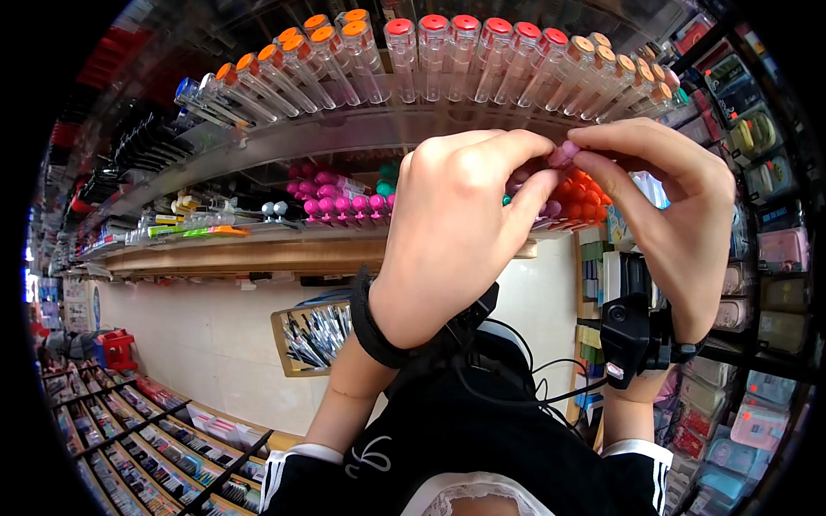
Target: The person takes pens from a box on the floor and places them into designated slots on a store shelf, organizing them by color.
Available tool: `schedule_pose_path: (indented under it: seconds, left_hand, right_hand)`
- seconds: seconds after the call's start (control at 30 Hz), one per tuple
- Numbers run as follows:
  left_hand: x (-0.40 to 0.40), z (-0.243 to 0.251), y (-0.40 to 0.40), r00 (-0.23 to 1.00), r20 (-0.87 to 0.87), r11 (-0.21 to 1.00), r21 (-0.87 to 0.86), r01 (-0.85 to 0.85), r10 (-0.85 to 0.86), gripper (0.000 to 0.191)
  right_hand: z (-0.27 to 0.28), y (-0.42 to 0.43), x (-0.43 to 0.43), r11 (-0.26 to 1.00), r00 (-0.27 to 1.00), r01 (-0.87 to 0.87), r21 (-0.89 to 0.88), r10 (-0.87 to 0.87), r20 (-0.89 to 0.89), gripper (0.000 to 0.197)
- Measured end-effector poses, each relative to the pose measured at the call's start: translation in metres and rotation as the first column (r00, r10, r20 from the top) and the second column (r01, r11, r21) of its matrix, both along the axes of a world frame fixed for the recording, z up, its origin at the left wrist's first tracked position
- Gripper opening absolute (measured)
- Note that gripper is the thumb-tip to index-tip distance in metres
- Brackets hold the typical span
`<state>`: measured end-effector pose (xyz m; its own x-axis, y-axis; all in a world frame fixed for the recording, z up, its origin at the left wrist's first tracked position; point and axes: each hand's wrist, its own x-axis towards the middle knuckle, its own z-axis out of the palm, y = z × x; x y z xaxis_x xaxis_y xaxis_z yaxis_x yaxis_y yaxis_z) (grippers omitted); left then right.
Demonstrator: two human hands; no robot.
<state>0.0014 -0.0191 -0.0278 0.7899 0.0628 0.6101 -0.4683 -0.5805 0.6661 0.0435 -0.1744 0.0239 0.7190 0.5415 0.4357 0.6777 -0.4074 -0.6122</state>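
Observation:
My left hand (461, 213) pinches small pink-purple rounded pen ends (564, 155) between thumb and forefinger. From the other side, the thumb and forefinger of my right hand (677, 193) close on the same pink-purple ends. How many pens are held is hidden by my fingers. Just below my fingertips, orange round-topped pens (584, 197) stand bunched on the lower clear shelf. Magenta round-topped pens (348, 205) fill the shelf left of my left hand, with a few teal ones (386, 179) behind them.
Clear pens with red caps (464, 58), orange caps (322, 64) and peach caps (603, 84) line the upper shelf (361, 119). Packaged cases (782, 250) hang at right. On the floor stands a box of pens (279, 335). A divided display (148, 445) is lower left.

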Motion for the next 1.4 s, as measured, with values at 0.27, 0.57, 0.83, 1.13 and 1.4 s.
schedule_pose_path:
  seconds: [0.27,0.57,0.83,1.13,1.4]
  left_hand:
    - [-0.001,0.001,0.000,1.000,0.019,0.999,-0.052,0.003,-0.002,0.011]
    - [0.000,-0.005,-0.004,0.997,0.061,0.999,-0.041,-0.034,0.037,0.011]
    - [0.003,-0.006,-0.005,0.989,0.141,0.998,0.045,-0.043,0.037,0.012]
    - [-0.001,0.000,-0.011,0.985,0.108,0.966,0.208,-0.153,0.133,0.011]
    - [-0.005,0.005,-0.019,0.971,0.058,0.925,0.296,-0.237,0.230,0.011]
  right_hand:
    - [-0.015,-0.004,0.005,0.999,0.999,0.024,-0.036,-0.023,0.049,0.012]
    - [-0.029,-0.006,0.008,0.998,0.983,0.011,0.066,-0.023,0.182,0.008]
    - [-0.033,-0.006,0.003,0.986,0.992,0.118,0.122,-0.123,0.034,0.007]
    - [-0.027,-0.002,-0.002,0.978,0.977,0.204,-0.044,-0.206,-0.056,0.011]
    - [-0.026,0.004,-0.003,0.967,0.973,0.224,-0.123,-0.214,0.086,0.012]
